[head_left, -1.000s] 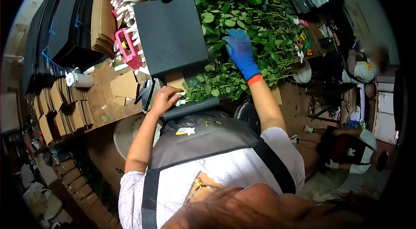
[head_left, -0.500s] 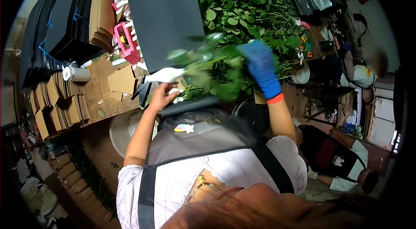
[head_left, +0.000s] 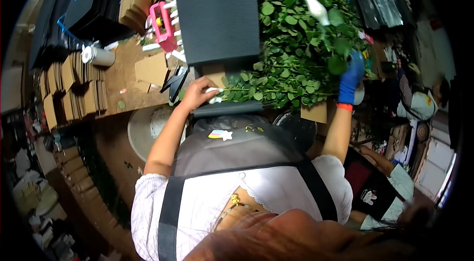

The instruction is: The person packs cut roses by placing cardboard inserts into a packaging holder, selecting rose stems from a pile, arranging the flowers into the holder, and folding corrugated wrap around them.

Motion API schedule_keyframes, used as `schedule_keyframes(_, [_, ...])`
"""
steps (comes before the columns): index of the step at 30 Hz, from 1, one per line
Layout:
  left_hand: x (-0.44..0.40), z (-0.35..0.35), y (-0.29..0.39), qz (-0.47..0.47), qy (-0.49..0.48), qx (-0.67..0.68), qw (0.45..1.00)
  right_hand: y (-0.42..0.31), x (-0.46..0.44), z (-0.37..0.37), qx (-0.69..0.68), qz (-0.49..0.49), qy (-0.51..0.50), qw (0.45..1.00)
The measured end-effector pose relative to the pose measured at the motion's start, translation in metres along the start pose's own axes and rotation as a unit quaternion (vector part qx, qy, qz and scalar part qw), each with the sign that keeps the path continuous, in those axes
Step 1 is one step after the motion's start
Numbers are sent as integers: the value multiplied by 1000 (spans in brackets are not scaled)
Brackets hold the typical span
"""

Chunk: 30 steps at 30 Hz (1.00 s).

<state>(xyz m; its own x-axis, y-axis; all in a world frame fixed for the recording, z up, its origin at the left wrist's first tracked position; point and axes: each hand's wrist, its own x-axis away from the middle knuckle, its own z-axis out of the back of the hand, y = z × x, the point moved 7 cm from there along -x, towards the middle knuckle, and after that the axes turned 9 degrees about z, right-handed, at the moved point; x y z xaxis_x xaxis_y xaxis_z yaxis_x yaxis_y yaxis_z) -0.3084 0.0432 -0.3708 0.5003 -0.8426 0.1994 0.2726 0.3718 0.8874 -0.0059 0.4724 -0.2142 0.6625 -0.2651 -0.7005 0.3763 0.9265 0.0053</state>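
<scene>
My bare left hand [head_left: 200, 92] rests at the near edge of the bench, its fingers curled over white-sleeved rose heads [head_left: 215, 95] whose leafy stems [head_left: 276, 90] run to the right. In a blue glove, my right hand [head_left: 352, 74] is closed at the far right on a single rose. That rose's white-sleeved head [head_left: 316, 6] points up and left over the leaves, and its lower leaves are blurred. Under the left hand's roses, a piece of brown cardboard [head_left: 213, 72] and dark corrugated sheet [head_left: 229, 108] show. A black corrugated sheet [head_left: 217, 16] lies just beyond.
Many leafy rose stems [head_left: 289, 24] are heaped right of the sheet. Left are a pink tape dispenser [head_left: 163, 26], a white jar [head_left: 98, 56], a black tool [head_left: 177, 84] and cardboard stacks [head_left: 74, 85]. A bucket [head_left: 153, 130] stands below; a co-worker [head_left: 375, 187] is at right.
My right hand has moved to the right, swinging the rose away from near my left hand and up over the heap. My left hand stays at the rose heads; the whole view has shifted slightly.
</scene>
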Motion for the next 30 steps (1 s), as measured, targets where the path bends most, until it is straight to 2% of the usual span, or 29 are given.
schedule_keyframes(1, [1,0,1,4,-3,-6,1000,-23,-15,15,-6,16,12,1000])
schedule_keyframes(3, [2,-1,-1,12,2,-14,1000,-101,-59,37,-106,112,-31,988])
schedule_keyframes(5, [3,0,0,18,4,11,1000,-160,-63,26,-55,167,-153,972])
schedule_keyframes(6, [3,1,2,22,3,-17,1000,-189,-62,14,-97,195,-200,955])
schedule_keyframes(7, [2,-3,-12,68,-31,34,997,-209,-60,3,-137,223,-244,934])
schedule_keyframes(9, [3,-3,-13,23,-13,100,995,-212,-10,-46,-79,180,-441,876])
schedule_keyframes(10, [4,1,-12,38,11,0,999,-209,3,-62,-34,163,-474,865])
schedule_keyframes(11, [3,0,-14,18,17,34,999,-207,16,-77,-11,150,-522,840])
schedule_keyframes(13, [3,-3,-26,45,44,80,995,-200,39,-104,39,123,-610,782])
schedule_keyframes(19, [6,2,3,-42,15,-37,998,-196,84,-133,-44,159,-576,801])
schedule_keyframes(20, [6,4,9,-39,17,-24,999,-195,83,-128,-84,163,-527,830])
schedule_keyframes(23, [5,3,7,-35,42,38,998,-192,61,-118,-106,127,-516,841])
schedule_keyframes(24, [6,5,10,-37,54,-17,998,-193,53,-113,-90,132,-478,864])
schedule_keyframes(28, [5,0,9,-38,13,-2,999,-201,78,-131,-66,177,-600,778])
schedule_keyframes(30, [3,-1,11,-36,-3,2,999,-186,70,-124,-143,132,-574,795])
